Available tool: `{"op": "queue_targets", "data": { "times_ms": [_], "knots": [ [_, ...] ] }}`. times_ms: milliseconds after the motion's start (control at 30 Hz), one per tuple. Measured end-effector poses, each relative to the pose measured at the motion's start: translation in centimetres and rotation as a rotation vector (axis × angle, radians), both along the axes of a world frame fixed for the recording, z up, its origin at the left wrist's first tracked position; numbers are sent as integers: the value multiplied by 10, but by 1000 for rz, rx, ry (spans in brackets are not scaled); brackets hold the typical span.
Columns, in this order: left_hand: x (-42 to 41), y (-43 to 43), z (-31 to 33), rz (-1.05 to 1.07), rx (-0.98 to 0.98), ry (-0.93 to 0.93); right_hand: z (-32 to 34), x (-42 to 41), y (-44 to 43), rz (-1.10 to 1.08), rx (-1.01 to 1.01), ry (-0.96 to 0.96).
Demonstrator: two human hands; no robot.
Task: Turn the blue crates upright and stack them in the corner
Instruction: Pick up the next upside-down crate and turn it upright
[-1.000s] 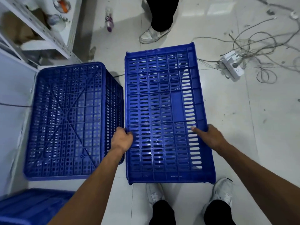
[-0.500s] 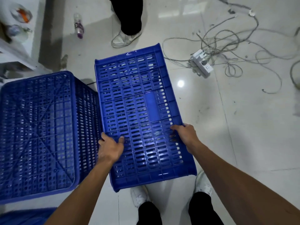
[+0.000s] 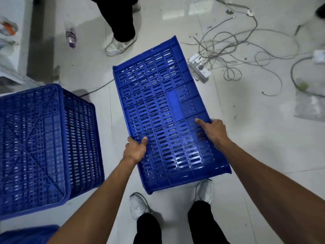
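Blue plastic, slatted face up: the held crate (image 3: 163,111) hangs between both hands above the tiled floor (image 3: 263,138), just ahead of the person's shoes. The left hand (image 3: 135,150) grips its left edge, thumb on top and fingers curled under. The right hand (image 3: 212,131) grasps the right edge. To the left, apart from it, an overturned crate (image 3: 44,147) rests base-up on the floor.

I see a white power strip (image 3: 200,68) on the tiled floor (image 3: 255,138), with grey cables (image 3: 219,44) tangled beside it. Bottle (image 3: 70,35) lying upper left, bystander's white shoe (image 3: 119,45) near it, clear plastic bag (image 3: 311,104) far right.
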State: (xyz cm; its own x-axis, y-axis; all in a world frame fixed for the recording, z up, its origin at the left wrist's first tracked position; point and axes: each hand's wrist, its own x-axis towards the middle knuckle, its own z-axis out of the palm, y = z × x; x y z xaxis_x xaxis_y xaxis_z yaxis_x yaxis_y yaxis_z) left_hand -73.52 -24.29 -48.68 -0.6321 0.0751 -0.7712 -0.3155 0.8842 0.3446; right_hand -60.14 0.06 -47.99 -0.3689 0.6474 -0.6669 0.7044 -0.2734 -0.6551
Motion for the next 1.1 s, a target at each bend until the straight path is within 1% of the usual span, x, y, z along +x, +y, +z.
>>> {"op": "queue_targets", "data": {
  "times_ms": [167,233,300,367,467,567,667,767,833,933,1033,1100],
  "knots": [
    [12,30,-10,306,222,-150,11,16,24,71,119,-57],
    [14,39,-15,349,197,-149,15,20,23,112,166,-84],
    [14,47,-12,299,107,-99,17,20,16,143,185,-97],
    [16,54,7,235,65,-53,17,16,2,185,206,-103],
    [13,60,26,208,199,-32,18,7,-23,259,232,-100],
    [7,57,40,168,372,93,16,-6,-53,360,221,-75],
    [2,53,53,117,454,217,17,-21,-82,451,224,-66],
    [-2,46,57,60,511,232,28,-39,-112,590,239,-94],
    [-7,37,51,-1,437,274,31,-48,-132,669,255,-101],
    [-18,13,38,-75,226,365,30,-63,-165,798,216,-103],
    [-28,-18,30,-121,50,376,21,-76,-194,868,124,-48],
    [-38,-43,22,-88,-37,366,11,-83,-206,874,102,-39]
  ]
}}
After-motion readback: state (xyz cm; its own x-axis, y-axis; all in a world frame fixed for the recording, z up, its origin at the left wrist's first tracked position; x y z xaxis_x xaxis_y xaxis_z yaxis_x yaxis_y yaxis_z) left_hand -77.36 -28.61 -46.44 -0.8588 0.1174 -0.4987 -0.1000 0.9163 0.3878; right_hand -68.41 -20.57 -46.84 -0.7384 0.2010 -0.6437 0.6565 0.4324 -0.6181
